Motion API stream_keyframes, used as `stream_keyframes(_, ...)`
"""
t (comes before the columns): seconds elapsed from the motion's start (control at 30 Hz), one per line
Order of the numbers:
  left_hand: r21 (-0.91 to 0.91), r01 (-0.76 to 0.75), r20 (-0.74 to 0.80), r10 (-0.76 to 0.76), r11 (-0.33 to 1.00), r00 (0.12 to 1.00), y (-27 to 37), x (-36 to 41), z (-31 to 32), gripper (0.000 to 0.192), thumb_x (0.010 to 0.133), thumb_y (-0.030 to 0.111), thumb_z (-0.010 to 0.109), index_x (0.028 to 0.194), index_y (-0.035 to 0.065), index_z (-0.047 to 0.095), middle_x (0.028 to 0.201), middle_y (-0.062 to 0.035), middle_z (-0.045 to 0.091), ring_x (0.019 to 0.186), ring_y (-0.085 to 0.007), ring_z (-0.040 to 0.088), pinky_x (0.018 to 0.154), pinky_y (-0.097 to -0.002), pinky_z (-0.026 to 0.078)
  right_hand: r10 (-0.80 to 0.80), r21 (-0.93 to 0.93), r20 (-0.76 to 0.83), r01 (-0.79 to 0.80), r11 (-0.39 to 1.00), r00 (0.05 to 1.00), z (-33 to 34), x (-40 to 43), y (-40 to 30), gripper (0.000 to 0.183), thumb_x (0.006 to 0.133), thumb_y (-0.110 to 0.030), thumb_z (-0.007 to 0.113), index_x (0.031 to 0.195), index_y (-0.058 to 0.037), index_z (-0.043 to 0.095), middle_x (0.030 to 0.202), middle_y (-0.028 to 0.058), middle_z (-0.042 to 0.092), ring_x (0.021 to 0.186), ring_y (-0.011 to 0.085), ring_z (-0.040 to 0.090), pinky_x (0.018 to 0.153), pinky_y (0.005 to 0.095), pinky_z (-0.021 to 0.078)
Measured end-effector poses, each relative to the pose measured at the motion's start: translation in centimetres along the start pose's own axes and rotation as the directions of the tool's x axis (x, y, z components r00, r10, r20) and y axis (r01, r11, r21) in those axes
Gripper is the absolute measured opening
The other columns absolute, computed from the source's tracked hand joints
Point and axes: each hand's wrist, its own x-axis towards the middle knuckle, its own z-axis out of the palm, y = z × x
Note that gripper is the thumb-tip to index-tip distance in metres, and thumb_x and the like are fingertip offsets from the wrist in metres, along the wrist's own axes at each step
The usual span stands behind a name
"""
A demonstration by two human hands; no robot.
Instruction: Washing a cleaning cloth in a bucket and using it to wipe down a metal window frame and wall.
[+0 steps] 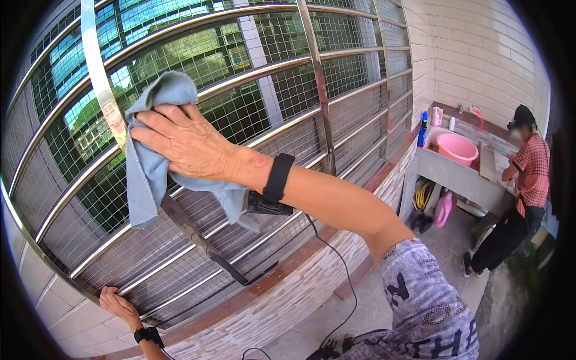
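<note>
My right hand (180, 139) grips a blue-grey cloth (146, 180) and presses it against an upright flat bar (101, 58) of a stainless steel window grille. The cloth hangs in folds below the fingers and partly hides the bar. At the lower left, my left hand (119, 306) rests with its fingers over the grille's lower frame, beside a horizontal tube (157, 274). Behind the tubes lies wire mesh (229, 112), with window glass beyond it. Both wrists wear black straps, and a thin cable hangs from the right one.
A ledge (288, 270) with stone-look tiling runs beneath the grille. To the right, a sink (463, 173) holds a pink basin (456, 149), with a blue spray bottle (422, 130) on its edge. A person (531, 180) in a checked shirt stands there. A pink container (444, 209) is underneath.
</note>
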Motion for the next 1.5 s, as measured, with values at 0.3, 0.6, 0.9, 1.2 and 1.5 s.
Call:
stream_keyframes(0.3, 0.001, 0.02, -0.005, -0.02, 1.0, 1.0, -0.2, -0.3, -0.5, 0.018, 0.088, 0.012, 0.036, 0.09, 0.0028, 0.052, 0.099, -0.0148, 0.053, 0.094, -0.0301, 0.048, 0.087, -0.0404, 0.033, 0.335, -0.439, -0.003, -0.303, 0.846, 0.942, -10.6, -8.4, 12.3, 0.054, 0.072, -0.006, 0.06, 0.124, -0.0129, 0.045, 0.116, 0.0126, 0.048, 0.109, 0.0312, 0.042, 0.094, 0.0429, 0.0326)
stream_keyframes(0.6, 0.015, 0.028, -0.015, -0.028, 0.999, 0.999, 0.1, 0.2, 0.3, 0.019, 0.087, 0.013, 0.036, 0.089, 0.0044, 0.053, 0.099, -0.0139, 0.054, 0.092, -0.0302, 0.048, 0.086, -0.0404, 0.033, 0.319, -0.094, -0.035, -0.32, 0.943, 0.947, -9.3, -12.1, 7.3, 0.066, 0.071, -0.011, 0.068, 0.128, -0.0047, 0.034, 0.124, 0.0197, 0.038, 0.112, 0.0369, 0.039, 0.099, 0.0435, 0.0313)
stream_keyframes(0.9, 0.003, 0.008, -0.013, -0.008, 1.0, 1.0, -0.2, -0.2, 0.2, 0.02, 0.089, 0.015, 0.034, 0.09, 0.0048, 0.052, 0.1, -0.0133, 0.054, 0.094, -0.0295, 0.048, 0.086, -0.0405, 0.032, 0.106, 0.217, 0.081, -0.121, 0.968, 0.991, 1.6, -7.5, -5.2, 0.061, 0.064, -0.014, 0.072, 0.12, -0.0142, 0.046, 0.115, 0.0079, 0.048, 0.108, 0.0248, 0.045, 0.091, 0.0379, 0.0312)
stream_keyframes(1.2, 0.009, 0.052, 0.012, -0.052, 0.999, 0.999, -0.4, -0.4, -0.6, 0.017, 0.088, 0.011, 0.036, 0.089, 0.0048, 0.052, 0.099, -0.0128, 0.054, 0.093, -0.0291, 0.048, 0.086, -0.0397, 0.033, 0.335, -0.288, 0.142, -0.285, 0.914, 0.931, -8.5, -14.5, 5.0, 0.058, 0.063, -0.006, 0.067, 0.117, -0.0147, 0.047, 0.109, 0.0054, 0.048, 0.106, 0.0234, 0.045, 0.093, 0.0406, 0.0279)
stream_keyframes(1.5, 0.032, 0.044, -0.02, -0.044, 0.999, 0.999, -0.6, -0.3, 0.0, 0.023, 0.087, 0.016, 0.036, 0.091, 0.005, 0.055, 0.101, -0.0126, 0.056, 0.094, -0.0288, 0.049, 0.084, -0.0398, 0.032, 0.595, -0.301, 0.003, -0.567, 0.767, 0.803, -10.9, -21.6, 5.6, 0.053, 0.074, -0.002, 0.058, 0.124, -0.0089, 0.043, 0.117, 0.0168, 0.042, 0.108, 0.0366, 0.04, 0.097, 0.0437, 0.0313)
